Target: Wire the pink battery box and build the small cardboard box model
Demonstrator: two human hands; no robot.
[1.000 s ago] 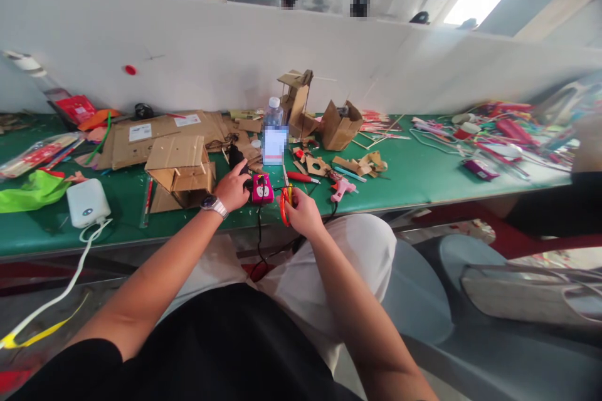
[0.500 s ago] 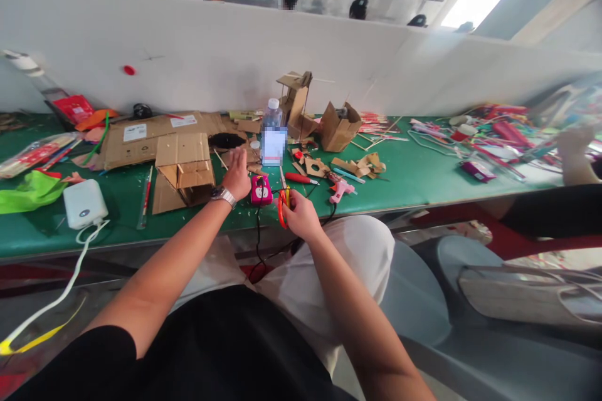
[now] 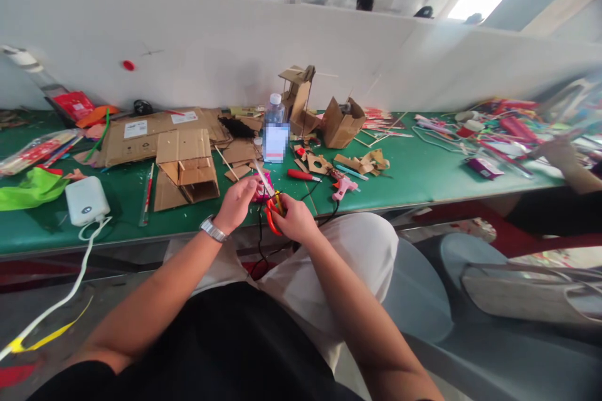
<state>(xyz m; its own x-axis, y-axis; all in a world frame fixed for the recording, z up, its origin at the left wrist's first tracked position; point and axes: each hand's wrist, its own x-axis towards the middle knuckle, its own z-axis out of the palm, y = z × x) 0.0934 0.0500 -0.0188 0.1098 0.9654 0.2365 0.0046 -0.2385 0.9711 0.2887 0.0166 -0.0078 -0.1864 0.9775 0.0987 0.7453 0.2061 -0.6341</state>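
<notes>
My right hand (image 3: 297,218) is closed round the orange handles of a pair of scissors (image 3: 271,219), whose blades point up and to the left. Beside the blades is my left hand (image 3: 237,202), wearing a metal watch; its fingers are drawn together, and whatever they hold is too small or hidden to make out. Behind both hands a pink power socket (image 3: 260,193) shows partly, with black cables running down from it. Cardboard scraps (image 3: 239,151) lie just beyond my left hand, near a clear bottle (image 3: 274,114).
To the left stand a cardboard box structure (image 3: 185,166) and a white power bank (image 3: 87,202). On the right are a red-handled tool (image 3: 300,175), a pink glue gun (image 3: 343,187) and an open cardboard box (image 3: 343,124). Another person's hand (image 3: 559,155) is at far right.
My left hand has come back from the cardboard scraps towards the scissors, its fingers drawing together. The scissors in my right hand have tilted left and shifted slightly towards me.
</notes>
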